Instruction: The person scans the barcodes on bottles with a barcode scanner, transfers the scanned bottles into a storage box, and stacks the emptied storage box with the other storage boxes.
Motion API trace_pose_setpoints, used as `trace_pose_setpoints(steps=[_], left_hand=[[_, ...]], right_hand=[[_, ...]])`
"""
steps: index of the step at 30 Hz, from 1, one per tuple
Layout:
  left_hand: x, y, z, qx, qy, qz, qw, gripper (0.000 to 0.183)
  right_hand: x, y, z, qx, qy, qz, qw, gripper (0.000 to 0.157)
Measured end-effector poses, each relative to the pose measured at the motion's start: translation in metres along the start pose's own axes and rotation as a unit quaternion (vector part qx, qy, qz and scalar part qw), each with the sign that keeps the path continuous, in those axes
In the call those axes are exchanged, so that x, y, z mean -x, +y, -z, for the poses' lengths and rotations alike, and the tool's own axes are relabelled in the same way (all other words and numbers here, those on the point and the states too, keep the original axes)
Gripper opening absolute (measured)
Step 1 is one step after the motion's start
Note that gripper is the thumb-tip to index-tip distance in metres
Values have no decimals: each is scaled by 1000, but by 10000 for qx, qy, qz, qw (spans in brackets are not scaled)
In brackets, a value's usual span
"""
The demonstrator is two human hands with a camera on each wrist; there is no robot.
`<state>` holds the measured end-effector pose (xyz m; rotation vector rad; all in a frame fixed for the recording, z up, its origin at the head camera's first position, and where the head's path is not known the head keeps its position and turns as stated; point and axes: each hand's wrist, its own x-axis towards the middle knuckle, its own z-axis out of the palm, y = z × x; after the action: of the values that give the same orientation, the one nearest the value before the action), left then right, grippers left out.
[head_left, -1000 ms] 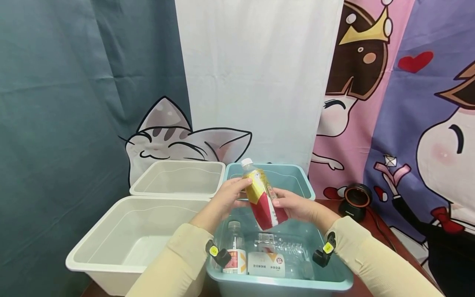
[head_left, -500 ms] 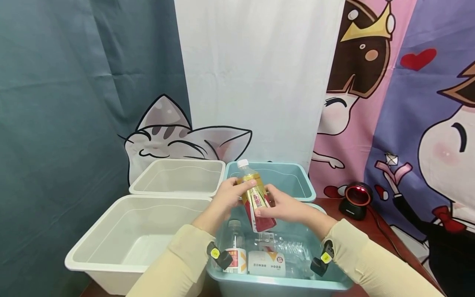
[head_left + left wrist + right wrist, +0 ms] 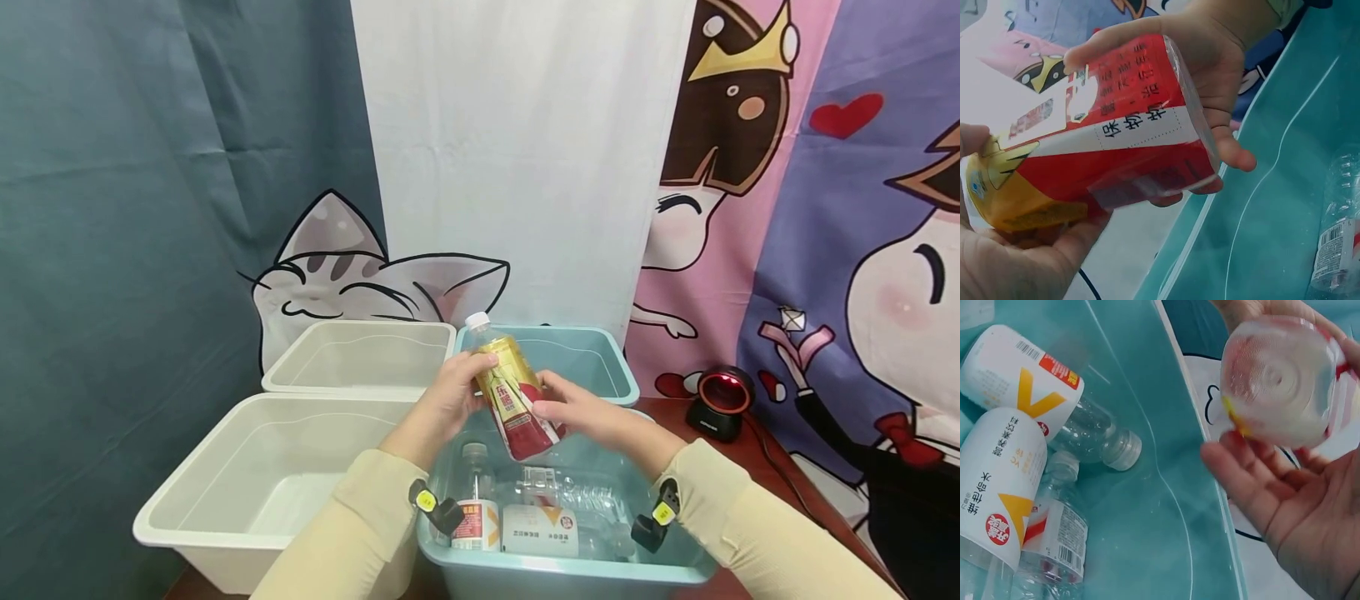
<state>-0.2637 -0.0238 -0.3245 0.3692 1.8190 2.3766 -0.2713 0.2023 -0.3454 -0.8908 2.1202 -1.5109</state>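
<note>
A plastic drink bottle (image 3: 510, 375) with a gold and red label and a white cap is held tilted above the front blue bin (image 3: 570, 568), its cap up and to the left. My left hand (image 3: 446, 400) grips it around the upper part. My right hand (image 3: 592, 414) holds the lower end, thumb on the near side. In the right wrist view the round bottle base (image 3: 1279, 378) faces the camera, with fingers below it. Inside the bin, a white-labelled bottle (image 3: 476, 523) stands at the left. Beside it lie another white-labelled bottle (image 3: 538, 532) and a clear bottle (image 3: 592, 497).
Two cream bins, a front one (image 3: 225, 546) and a rear one (image 3: 360, 323), stand at the left. Behind the front blue bin is a second blue bin (image 3: 618, 367). A black scanner (image 3: 720, 404), glowing red, sits on the red-brown table (image 3: 675, 417) at the right.
The bottle has been turned about its length, so different label sides have come to the front. Its cap has shifted slightly left and up. The scanner, dark one second ago, now glows red.
</note>
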Motion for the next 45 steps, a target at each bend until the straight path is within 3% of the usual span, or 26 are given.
trace_pose_setpoints(steps=[6,11,16,19,25,31,33,37,45], left_hand=[[0,1,3,468,-440,-152,9978,52],[2,2,4,623,-726,-192,9952,50],[2,2,3,444,-753,-76,9961,45],[0,1,2,155,-512,43,9986,43],[-2,1,0,-547,98,310,9980,49],[-3,2,-4,-935,248,412,9945,56],[-3,2,-4,-903,223,369,9950,56],[-3,3,-2,-577,-5,214,9981,56],[-2,7,-1,-150,-494,65,9986,55]], right_hand=[[2,2,3,-1178,-517,98,9916,55],[3,2,3,-1447,-611,118,9875,55],[3,5,5,-1542,-509,203,9865,50],[5,7,8,-1370,-204,174,9902,46],[5,5,10,-465,544,170,9973,47],[3,3,7,83,622,289,9976,55],[3,3,8,-129,472,311,9983,53],[6,7,14,-1052,-84,421,9935,37],[6,9,21,-2712,-1100,311,9557,39]])
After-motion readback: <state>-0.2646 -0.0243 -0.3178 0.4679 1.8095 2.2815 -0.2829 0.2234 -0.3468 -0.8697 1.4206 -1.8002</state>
